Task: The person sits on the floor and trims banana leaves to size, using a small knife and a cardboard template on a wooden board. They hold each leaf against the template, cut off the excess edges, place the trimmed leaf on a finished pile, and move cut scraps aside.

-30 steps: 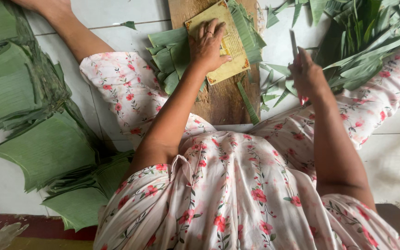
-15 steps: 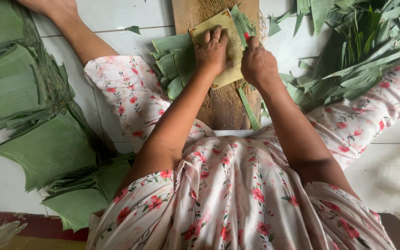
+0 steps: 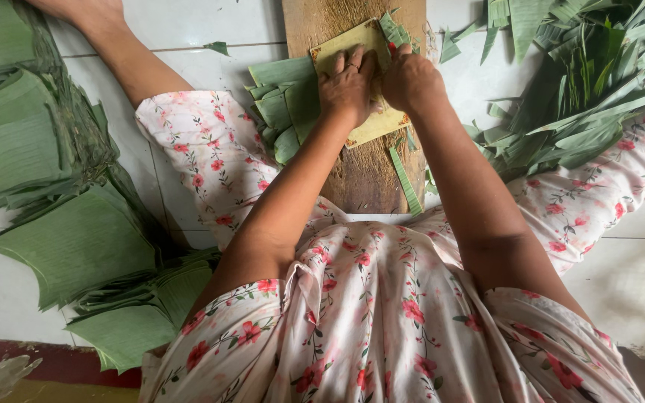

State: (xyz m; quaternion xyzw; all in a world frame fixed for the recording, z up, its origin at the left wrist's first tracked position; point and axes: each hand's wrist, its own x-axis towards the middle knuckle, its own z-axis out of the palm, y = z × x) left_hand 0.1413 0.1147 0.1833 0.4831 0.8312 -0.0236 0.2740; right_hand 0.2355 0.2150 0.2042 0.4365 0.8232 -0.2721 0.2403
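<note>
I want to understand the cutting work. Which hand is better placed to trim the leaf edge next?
Probably the right hand: it sits at the right edge of the yellow card, while the left hand lies flat, pressing the card onto the leaf stack.

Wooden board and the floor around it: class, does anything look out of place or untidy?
Yes. A cut leaf strip lies loose on the wooden board, below the hands, and a leaf scrap sits alone on the floor tiles.

White tiled floor [image 3: 188, 30] w/ thin grey grout lines, lit by soft even daylight, no hard shadows. Dark red strip [image 3: 31, 358] runs along bottom-left edge, yellowish band below it. Pale mat or cloth [image 3: 628, 291] lies on floor at right. No walls, windows or furniture in view.
</note>
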